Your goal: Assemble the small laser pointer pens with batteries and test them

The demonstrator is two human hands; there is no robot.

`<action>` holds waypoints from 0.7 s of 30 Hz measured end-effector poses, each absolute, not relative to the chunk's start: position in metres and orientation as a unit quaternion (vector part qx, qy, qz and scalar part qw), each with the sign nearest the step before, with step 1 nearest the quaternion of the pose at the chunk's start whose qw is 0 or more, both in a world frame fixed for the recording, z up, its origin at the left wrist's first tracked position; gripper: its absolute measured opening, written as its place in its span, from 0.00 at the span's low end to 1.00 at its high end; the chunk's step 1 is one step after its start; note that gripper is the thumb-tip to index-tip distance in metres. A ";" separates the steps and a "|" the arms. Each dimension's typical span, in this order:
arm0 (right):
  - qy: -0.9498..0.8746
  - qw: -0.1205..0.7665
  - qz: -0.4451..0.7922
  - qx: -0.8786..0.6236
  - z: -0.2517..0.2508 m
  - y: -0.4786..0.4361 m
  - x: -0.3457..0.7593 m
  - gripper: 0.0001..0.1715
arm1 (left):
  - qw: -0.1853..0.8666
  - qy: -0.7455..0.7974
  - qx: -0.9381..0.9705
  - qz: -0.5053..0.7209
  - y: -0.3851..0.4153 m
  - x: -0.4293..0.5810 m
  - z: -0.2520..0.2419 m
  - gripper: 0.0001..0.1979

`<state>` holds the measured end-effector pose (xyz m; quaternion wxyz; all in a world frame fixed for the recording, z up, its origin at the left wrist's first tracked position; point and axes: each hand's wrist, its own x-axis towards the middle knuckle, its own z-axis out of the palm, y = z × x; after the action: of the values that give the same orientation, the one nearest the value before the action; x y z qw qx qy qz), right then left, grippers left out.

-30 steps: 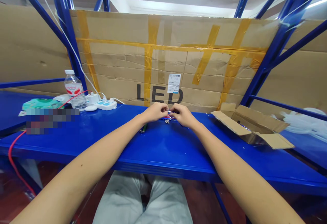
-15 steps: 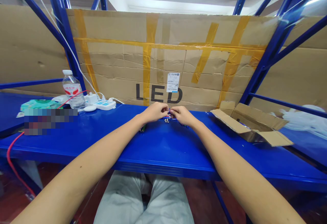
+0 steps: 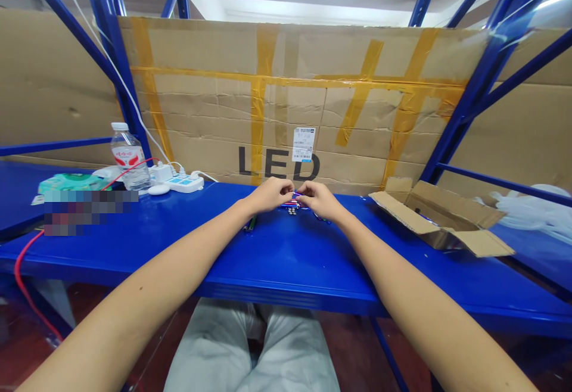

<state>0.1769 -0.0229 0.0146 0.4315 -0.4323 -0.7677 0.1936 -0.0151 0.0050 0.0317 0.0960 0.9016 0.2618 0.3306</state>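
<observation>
My left hand and my right hand almost meet above the far part of the blue table. Both have thumb and fingers pinched together. Whatever sits between the fingertips is too small to make out. Just below them lie slim, shiny red and blue pieces, partly covered by the hands. A few small silvery bits rest in front of these. Beside my left wrist lie thin dark green pieces. Under my right hand some small blue pieces show in part.
An open cardboard box stands at right, near white plastic wrap. At left are a water bottle, a power strip, a green packet and a red cable. A taped cardboard sheet backs the table.
My right hand has shifted slightly, its fingers more curled at the pinch. More of the red and blue pieces shows beneath the hands. My left hand has hardly moved.
</observation>
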 end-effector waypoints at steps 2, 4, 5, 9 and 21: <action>-0.765 0.424 0.216 -0.434 0.016 -0.023 0.177 0.09 | 0.092 0.259 0.903 0.330 0.005 -0.015 0.032 0.06; -0.771 0.412 0.228 -0.429 0.017 -0.023 0.178 0.09 | 0.080 0.253 0.908 0.326 0.004 -0.015 0.032 0.06; -0.776 0.406 0.228 -0.425 0.017 -0.023 0.178 0.09 | 0.072 0.250 0.910 0.323 0.003 -0.015 0.033 0.06; -0.786 0.387 0.230 -0.425 0.020 -0.025 0.180 0.16 | 0.039 0.234 0.920 0.311 -0.001 -0.012 0.034 0.07; -0.757 0.371 0.257 -0.474 0.023 -0.021 0.181 0.19 | 0.001 0.229 0.925 0.304 -0.004 -0.008 0.033 0.07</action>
<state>0.1811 -0.0215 0.0231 0.3706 -0.4736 -0.7565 0.2571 -0.0084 -0.0043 0.0334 0.0012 0.9247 0.2290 0.3040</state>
